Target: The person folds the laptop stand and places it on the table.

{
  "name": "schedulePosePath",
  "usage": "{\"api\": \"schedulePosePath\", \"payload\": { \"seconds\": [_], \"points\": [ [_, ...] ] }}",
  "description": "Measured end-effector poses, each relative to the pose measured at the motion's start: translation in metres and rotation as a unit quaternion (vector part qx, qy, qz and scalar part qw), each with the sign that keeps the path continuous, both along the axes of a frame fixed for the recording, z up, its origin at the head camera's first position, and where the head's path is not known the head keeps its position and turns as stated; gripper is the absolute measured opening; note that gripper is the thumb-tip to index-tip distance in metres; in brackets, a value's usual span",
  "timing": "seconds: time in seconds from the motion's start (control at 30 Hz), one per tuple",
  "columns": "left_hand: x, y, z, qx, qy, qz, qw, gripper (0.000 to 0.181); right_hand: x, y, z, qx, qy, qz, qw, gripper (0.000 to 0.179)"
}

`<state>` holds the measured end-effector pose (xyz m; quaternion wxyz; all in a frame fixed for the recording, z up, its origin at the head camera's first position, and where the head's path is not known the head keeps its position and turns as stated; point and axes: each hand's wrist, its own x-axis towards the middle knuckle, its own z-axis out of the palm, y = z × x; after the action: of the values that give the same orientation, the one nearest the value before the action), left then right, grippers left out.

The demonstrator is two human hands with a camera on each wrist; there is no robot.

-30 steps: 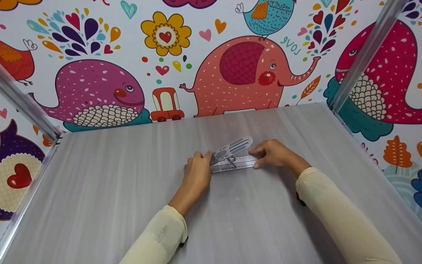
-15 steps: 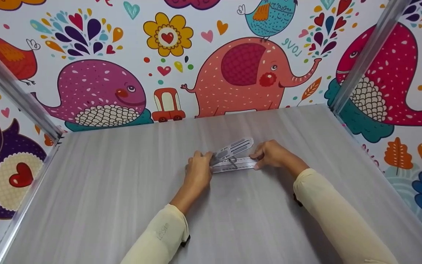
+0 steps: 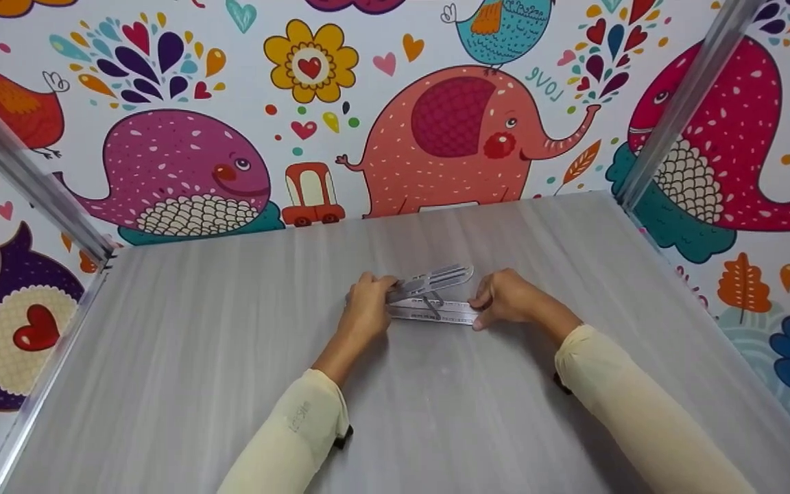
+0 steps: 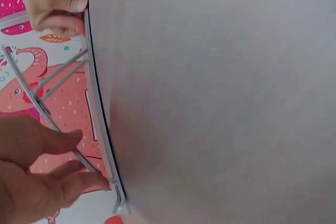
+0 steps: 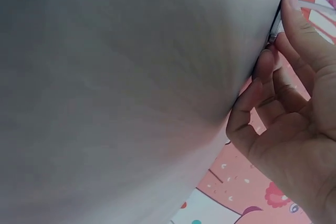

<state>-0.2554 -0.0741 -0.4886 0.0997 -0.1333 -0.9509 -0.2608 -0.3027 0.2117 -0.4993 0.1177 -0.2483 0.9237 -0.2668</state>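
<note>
A grey metal folding stand (image 3: 446, 313) rests on the table, its base flat and its slotted upper plate (image 3: 439, 280) raised at a slant. Thin support struts (image 4: 62, 72) link the two parts, as the left wrist view shows. My left hand (image 3: 364, 309) is at the hinged left end, pinching the upper plate between thumb and fingers. At the base's other end, my right hand (image 3: 510, 296) pinches the edge with thumb and fingertips. The right wrist view has this hand (image 5: 299, 98) beside the table surface, with only a sliver of the stand visible.
The wood-grain table (image 3: 230, 384) stretches toward the person. Behind it rises a wall with cartoon animals, including an elephant (image 3: 450, 151). Metal posts stand at the back left (image 3: 31, 165) and back right (image 3: 683, 110) corners.
The upper plate has tipped lower at its free end, lying closer to the base. The base's right end has shifted slightly toward the person along with the right hand.
</note>
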Motion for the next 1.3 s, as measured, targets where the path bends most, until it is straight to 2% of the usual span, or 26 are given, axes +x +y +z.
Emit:
{"api": "schedulePosePath", "payload": {
  "seconds": [0.1,0.23,0.37,0.47,0.67,0.87,1.1,1.3],
  "points": [
    [-0.008,-0.005,0.001,0.005,-0.02,-0.023,0.9995,0.049,0.004,-0.001,0.0,0.004,0.01,0.016,0.9998,0.046],
    [-0.018,-0.01,0.003,0.011,-0.074,-0.044,0.9963,0.048,0.01,-0.003,0.001,0.01,0.032,0.042,0.9986,0.04],
    [-0.027,-0.013,0.005,0.013,-0.117,-0.059,0.9913,0.049,0.016,-0.006,0.004,0.023,0.036,0.057,0.9975,0.033],
    [-0.032,-0.016,0.005,0.016,-0.123,-0.076,0.9894,0.051,0.02,-0.009,0.005,0.036,0.042,0.066,0.9963,0.032],
    [-0.041,-0.018,0.003,0.01,-0.103,-0.107,0.9888,0.052,0.026,-0.013,0.004,0.038,0.071,0.082,0.9934,0.032],
    [-0.049,-0.016,0.005,0.005,-0.131,-0.111,0.9851,0.054,0.032,-0.016,0.003,0.03,0.09,0.087,0.9917,0.028],
    [-0.056,-0.015,0.004,0.003,-0.139,-0.12,0.983,0.057,0.038,-0.021,0.004,0.04,0.105,0.094,0.9893,0.02],
    [-0.058,-0.014,0.004,0.009,-0.142,-0.126,0.9818,0.058,0.041,-0.022,0.003,0.037,0.106,0.069,0.9912,0.021]
  ]
}}
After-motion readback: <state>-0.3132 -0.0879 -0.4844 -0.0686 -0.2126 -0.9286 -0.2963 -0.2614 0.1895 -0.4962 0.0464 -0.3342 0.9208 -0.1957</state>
